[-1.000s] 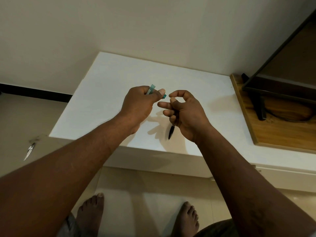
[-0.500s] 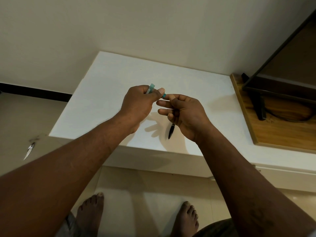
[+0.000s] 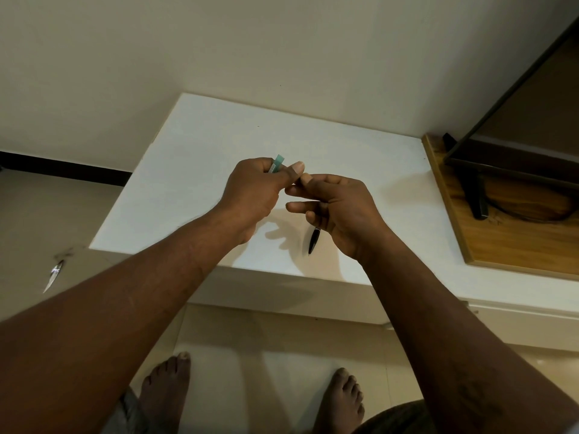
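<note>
My left hand (image 3: 250, 192) grips a small teal and clear piece (image 3: 277, 162), whose end sticks up between the fingers and thumb. My right hand (image 3: 340, 208) holds a black pen part (image 3: 314, 240) in its lower fingers, tip pointing down. The right thumb and forefinger reach over and meet the left thumb at the teal piece; what they pinch there is hidden. Both hands hover over a white table top (image 3: 203, 158).
A wooden board (image 3: 501, 245) lies on the right of the counter, with a dark framed stand (image 3: 476, 195) on it. A metal blade (image 3: 54, 275) lies on the floor at the left. My bare feet (image 3: 166, 393) stand below the counter edge.
My right hand's thumb and forefinger have moved left and closed in on the piece in my left hand. The left hand has stayed almost still.
</note>
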`<state>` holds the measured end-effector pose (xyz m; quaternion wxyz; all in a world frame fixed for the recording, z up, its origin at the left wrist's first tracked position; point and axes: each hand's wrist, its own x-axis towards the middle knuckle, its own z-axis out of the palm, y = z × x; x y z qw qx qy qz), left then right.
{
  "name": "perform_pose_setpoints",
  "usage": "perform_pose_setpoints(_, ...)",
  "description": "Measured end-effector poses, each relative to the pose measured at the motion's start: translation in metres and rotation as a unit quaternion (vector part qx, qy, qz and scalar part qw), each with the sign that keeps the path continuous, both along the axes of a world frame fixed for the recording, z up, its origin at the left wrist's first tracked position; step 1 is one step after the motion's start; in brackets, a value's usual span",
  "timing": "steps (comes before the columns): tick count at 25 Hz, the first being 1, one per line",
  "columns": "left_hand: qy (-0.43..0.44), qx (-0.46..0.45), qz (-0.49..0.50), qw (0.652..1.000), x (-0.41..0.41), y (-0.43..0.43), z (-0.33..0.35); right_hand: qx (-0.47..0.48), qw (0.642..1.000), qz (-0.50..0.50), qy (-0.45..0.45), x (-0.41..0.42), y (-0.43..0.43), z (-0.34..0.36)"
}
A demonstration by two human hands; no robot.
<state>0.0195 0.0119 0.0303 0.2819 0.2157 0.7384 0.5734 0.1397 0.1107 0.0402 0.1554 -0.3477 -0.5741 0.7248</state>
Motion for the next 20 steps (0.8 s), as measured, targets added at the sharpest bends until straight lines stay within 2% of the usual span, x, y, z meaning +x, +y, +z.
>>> perform_pose_setpoints(5,0.033,-0.014,-0.022,0.999,-0.002,0.0,0.0,-0.004,0.999,-0.044,0.008,0.001,0.007,-0.001)
perform_pose_setpoints(12,0.023,-0.011,-0.09,0.996,0.0,0.002,-0.002,-0.008,0.997,-0.078,0.02,0.003,0.016,-0.001)
perform_pose_setpoints(15,0.056,-0.02,-0.099,0.993,-0.003,0.001,-0.002,0.016,0.998,-0.067,0.008,0.003,0.016,0.0)
perform_pose_setpoints(20,0.085,0.004,-0.06,0.995,-0.013,-0.002,-0.004,0.092,0.994,-0.044,-0.026,0.003,0.018,0.001)
